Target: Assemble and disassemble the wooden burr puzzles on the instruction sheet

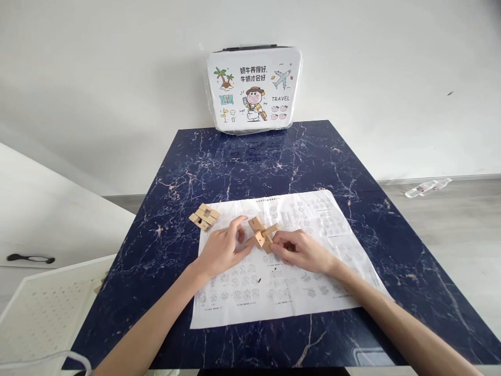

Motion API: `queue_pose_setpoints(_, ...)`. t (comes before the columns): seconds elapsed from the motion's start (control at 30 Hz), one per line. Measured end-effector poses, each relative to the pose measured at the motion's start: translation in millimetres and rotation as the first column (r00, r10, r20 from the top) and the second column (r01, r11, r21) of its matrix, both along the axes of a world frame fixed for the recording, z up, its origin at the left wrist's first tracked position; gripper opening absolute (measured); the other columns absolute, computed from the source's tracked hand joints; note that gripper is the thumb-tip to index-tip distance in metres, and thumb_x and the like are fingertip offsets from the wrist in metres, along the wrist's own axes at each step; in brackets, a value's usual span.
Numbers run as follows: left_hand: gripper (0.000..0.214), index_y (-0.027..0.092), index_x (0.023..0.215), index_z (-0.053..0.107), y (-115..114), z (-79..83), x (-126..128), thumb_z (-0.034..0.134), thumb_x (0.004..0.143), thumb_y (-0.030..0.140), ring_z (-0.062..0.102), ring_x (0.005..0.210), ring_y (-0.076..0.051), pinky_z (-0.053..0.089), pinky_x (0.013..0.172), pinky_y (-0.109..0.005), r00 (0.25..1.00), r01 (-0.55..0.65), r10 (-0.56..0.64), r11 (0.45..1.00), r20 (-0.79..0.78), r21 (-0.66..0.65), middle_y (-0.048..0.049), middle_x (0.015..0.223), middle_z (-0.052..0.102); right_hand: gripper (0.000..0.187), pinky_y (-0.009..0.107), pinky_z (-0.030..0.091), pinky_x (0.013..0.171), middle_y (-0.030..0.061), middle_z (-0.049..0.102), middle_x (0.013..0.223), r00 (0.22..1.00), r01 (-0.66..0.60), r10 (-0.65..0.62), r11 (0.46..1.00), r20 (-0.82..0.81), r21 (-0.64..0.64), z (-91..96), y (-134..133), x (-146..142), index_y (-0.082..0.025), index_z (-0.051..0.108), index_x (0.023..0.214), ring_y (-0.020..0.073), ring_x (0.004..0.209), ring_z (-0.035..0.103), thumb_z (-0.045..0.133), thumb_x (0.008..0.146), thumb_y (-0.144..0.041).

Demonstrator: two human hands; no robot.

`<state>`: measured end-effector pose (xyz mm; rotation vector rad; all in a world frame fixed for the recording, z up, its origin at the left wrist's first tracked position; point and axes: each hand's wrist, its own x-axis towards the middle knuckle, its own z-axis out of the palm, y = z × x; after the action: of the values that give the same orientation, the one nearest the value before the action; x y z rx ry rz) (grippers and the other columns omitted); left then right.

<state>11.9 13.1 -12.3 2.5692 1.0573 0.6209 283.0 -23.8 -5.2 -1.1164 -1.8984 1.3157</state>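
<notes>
Pinching the half-built wooden puzzle from both sides, the left hand and right hand each keep a closed grip on it over the instruction sheet on the bench; uneven pressure could pop the interlocked pieces apart

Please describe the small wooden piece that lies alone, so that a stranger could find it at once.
On the dark blue marble table lies a white printed sheet. Just off its upper left corner sits the loose wooden piece. Unlike the wooden puzzle between the hands, nobody touches it.
</notes>
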Motion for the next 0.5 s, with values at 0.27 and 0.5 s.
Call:
queue_pose_setpoints(0.27, 0.058, 0.025, 0.161, 0.030, -1.6, 3.7, -0.2, 0.052, 0.112, 0.047, 0.073, 0.070, -0.018, 0.060, 0.066, -0.032, 0.996, 0.088, -0.088, 0.996, 0.019, -0.001, -0.0056, 0.106, 0.075, 0.028, 0.027, 0.034, 0.049, -0.0030, 0.059, 0.061, 1.000, -0.022, 0.021, 0.995, 0.011, 0.099, -5.4, 0.5, 0.8, -0.022, 0.067, 0.078, 0.0106, 0.049, 0.046, 0.062, 0.104, -0.031)
queue_pose_setpoints(0.5, 0.055, 0.024, 0.158, 0.034, -1.0, -2.0, -2.9, 0.057, 0.109, 0.037, 0.067, 0.060, -0.013, 0.057, 0.060, -0.028, 0.991, 0.112, -0.111, 0.994, 0.069, -0.013, -0.0042, 0.103, 0.075, 0.031, 0.028, 0.036, 0.049, -0.0021, 0.060, 0.063, 0.999, -0.018, 0.014, 0.994, 0.034, 0.110, -6.9, -1.9, -2.2, -0.023, 0.066, 0.076, 0.0113, 0.050, 0.047, 0.062, 0.105, -0.031)
